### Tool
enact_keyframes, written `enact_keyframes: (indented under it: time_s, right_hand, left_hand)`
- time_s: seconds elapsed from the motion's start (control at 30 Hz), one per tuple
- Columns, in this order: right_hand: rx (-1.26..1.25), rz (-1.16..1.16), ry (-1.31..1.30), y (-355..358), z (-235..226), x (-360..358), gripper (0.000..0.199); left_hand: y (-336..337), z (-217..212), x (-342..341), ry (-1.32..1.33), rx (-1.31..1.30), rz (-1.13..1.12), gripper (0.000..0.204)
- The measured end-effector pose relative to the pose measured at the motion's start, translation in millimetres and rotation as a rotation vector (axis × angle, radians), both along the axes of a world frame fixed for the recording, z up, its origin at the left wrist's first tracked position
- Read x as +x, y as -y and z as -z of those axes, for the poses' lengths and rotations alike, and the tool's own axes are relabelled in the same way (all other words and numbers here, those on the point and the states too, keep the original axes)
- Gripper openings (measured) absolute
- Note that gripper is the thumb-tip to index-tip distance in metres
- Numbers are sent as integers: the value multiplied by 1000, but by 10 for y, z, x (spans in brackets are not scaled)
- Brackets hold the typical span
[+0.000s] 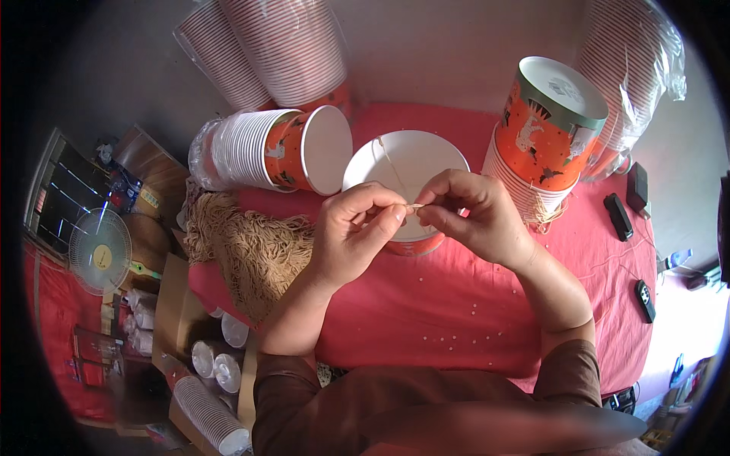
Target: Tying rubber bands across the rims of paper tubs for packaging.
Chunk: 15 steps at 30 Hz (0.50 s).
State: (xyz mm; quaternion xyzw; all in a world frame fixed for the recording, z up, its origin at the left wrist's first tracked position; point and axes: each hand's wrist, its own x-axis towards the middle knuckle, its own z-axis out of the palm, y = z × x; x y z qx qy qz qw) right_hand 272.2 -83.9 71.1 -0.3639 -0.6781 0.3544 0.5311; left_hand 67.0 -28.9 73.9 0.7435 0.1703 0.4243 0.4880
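Currently pinching a thin tan cord (412,208) between thumb and forefinger of the left hand (353,235) and of the right hand (479,216), nearly fingertip to fingertip. Holding it over an open bucket (418,152), white inside, on red cloth (471,277); blocking part of its near rim from view with both hands. Visible inside: a strand (388,158) slanting from far rim toward fingers. To the left: a bagged row of nested buckets (243,148) lying sideways; in front of it, beside the left forearm, a heap of tan cords (262,247). To the right: an upside-down orange bucket (559,125) atop nested ones, just behind a small bunch of pale cords (546,214). Near the cloth's right edge: a dark remote (645,300). Scattered before the torso: small white specks (474,312).
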Motion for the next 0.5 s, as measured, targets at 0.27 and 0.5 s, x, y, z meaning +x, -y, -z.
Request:
enact_keyframes:
  time_s: [0.27, 0.5]
  right_hand:
    - [255, 205, 292, 57, -126, -11, 10]
    - [264, 159, 270, 28, -125, 20, 13]
  left_hand:
    - [12, 44, 52, -70, 117, -104, 22]
    - [41, 19, 109, -83, 351, -182, 12]
